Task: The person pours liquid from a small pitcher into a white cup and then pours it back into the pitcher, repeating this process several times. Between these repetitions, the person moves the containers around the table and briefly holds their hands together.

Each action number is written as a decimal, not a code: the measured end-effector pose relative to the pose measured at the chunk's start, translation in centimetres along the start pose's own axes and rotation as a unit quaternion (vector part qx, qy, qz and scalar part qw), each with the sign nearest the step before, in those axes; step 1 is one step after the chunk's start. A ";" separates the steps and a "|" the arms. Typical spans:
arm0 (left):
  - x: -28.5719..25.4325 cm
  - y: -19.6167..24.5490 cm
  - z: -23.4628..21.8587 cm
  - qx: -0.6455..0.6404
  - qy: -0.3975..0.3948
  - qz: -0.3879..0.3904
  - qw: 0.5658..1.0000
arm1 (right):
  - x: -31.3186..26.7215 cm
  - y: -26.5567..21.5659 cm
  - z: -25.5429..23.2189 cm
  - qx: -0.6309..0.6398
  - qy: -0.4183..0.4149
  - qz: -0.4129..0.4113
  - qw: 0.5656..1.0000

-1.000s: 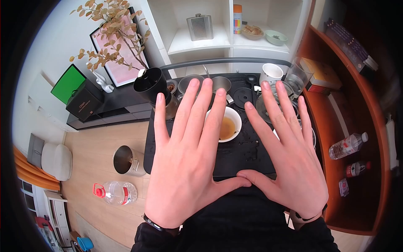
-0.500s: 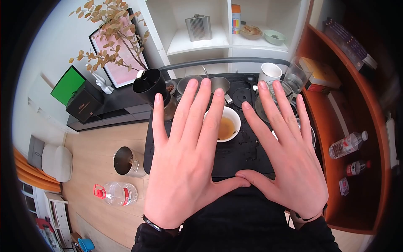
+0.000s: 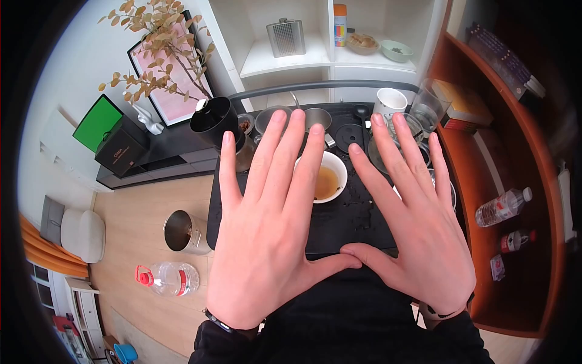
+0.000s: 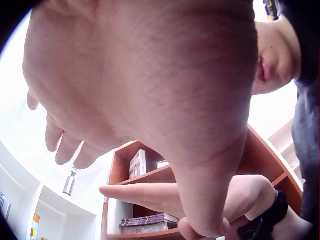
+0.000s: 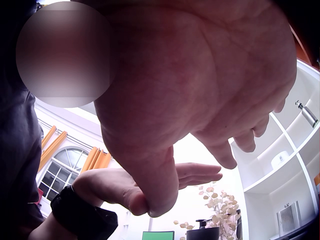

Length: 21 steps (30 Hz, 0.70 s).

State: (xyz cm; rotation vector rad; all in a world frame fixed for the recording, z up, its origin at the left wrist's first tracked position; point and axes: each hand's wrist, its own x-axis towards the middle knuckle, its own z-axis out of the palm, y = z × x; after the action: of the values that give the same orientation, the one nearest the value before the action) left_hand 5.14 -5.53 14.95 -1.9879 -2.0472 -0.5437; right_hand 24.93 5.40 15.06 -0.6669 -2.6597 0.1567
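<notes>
Both hands are held up over a black tray (image 3: 345, 233), backs toward the head camera, fingers straight and spread. The left hand (image 3: 267, 242) and the right hand (image 3: 421, 242) touch at the thumb tips and hold nothing. Between them a white bowl (image 3: 343, 176) with brown liquid sits on the tray, partly covered by left fingers. Behind the right fingers are glass vessels and a white cup (image 3: 391, 100). The left wrist view shows the left palm (image 4: 150, 75) close up; the right wrist view shows the right palm (image 5: 190, 75).
A black grinder-like container (image 3: 213, 121) stands at the tray's back left. On the floor at left are a metal bin (image 3: 179, 232) and a large water bottle (image 3: 173, 279). A brown shelf (image 3: 485, 291) with bottles borders the right; white shelving (image 3: 285, 64) stands behind.
The hands keep the same pose, thumbs touching. In the head view the tray and the things on it sit very slightly higher than before.
</notes>
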 end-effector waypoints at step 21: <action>0.0 -0.2 0.0 -0.004 0.006 0.005 1.000 | 0.0 0.1 0.1 -0.001 0.006 -0.002 1.000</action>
State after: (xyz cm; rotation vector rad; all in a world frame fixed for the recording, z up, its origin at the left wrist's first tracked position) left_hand 4.95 -5.57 14.90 -1.9928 -2.0310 -0.5619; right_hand 24.93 5.46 14.90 -0.6607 -2.6506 0.1482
